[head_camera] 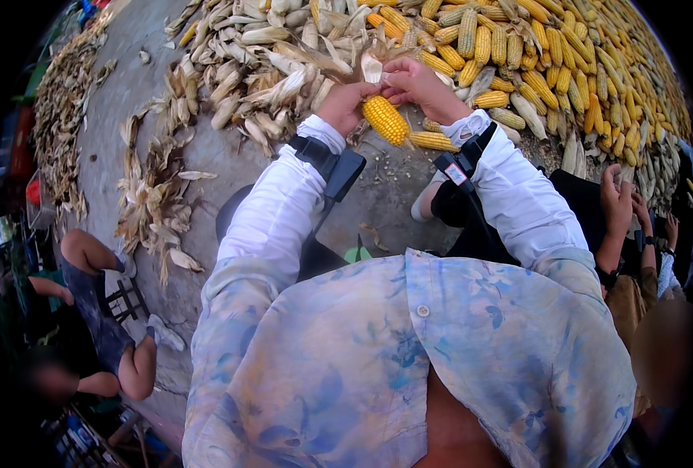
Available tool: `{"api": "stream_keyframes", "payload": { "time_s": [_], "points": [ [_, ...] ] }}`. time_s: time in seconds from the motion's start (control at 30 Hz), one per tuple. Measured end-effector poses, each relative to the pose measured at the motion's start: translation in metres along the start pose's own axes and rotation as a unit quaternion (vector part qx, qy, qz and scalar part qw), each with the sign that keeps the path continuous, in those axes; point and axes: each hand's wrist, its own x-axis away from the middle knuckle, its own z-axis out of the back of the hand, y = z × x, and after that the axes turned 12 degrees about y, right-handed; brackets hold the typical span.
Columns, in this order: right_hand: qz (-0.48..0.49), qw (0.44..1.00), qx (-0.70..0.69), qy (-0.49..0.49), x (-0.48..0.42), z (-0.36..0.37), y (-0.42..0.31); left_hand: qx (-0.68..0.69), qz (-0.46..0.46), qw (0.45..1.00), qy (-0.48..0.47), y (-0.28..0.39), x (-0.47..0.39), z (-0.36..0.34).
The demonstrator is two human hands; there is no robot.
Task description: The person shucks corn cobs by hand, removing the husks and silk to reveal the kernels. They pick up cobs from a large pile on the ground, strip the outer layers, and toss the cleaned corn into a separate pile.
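Note:
A yellow corn cob (386,120) with bare kernels hangs tip-down from my left hand (343,106), whose thumb and fingers grip its upper end. Pale dry corn husk (372,68) stands up from that same end, folded back from the kernels. My right hand (427,89) meets the left there, its fingertips pinching at the base of the husk; the exact grip is partly hidden. Just below the right wrist another husked cob (434,140) lies on the ground. Both forearms wear white sleeves and black wrist straps.
Ahead left spreads a heap of unhusked corn and loose husks (253,76). A large pile of husked cobs (545,64) rises ahead right. Torn husks (156,199) lie on the concrete floor (118,117). One person (97,292) sits at left; other people's hands (618,199) are at right.

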Motion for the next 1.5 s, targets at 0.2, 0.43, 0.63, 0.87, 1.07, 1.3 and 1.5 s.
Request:
{"api": "stream_keyframes", "payload": {
  "time_s": [0.2, 0.43, 0.63, 0.87, 1.07, 1.3, 1.5],
  "points": [
    [-0.036, 0.974, 0.213, -0.068, 0.007, -0.007, 0.003, 0.041, -0.090, 0.990, 0.105, 0.011, -0.007, 0.009],
    [-0.105, 0.969, 0.182, -0.131, 0.022, -0.017, -0.010, 0.058, -0.044, 0.996, 0.041, 0.011, -0.004, 0.007],
    [-0.095, 0.964, 0.189, -0.163, 0.031, -0.015, -0.019, 0.091, 0.026, 0.995, 0.013, 0.028, 0.019, -0.006],
    [-0.161, 0.954, 0.098, -0.233, 0.030, -0.009, -0.017, 0.124, 0.044, 0.991, -0.020, 0.027, 0.026, -0.010],
    [-0.110, 0.970, 0.148, -0.158, 0.031, -0.014, -0.008, 0.155, -0.020, 0.985, 0.074, 0.013, 0.011, -0.009],
    [0.025, 0.948, 0.308, -0.074, 0.031, -0.019, -0.004, 0.097, -0.098, 0.988, 0.071, 0.007, -0.002, -0.004],
    [-0.078, 0.963, 0.212, -0.148, 0.035, -0.017, -0.018, 0.162, -0.044, 0.984, 0.068, 0.025, 0.025, -0.027]
  ]
}}
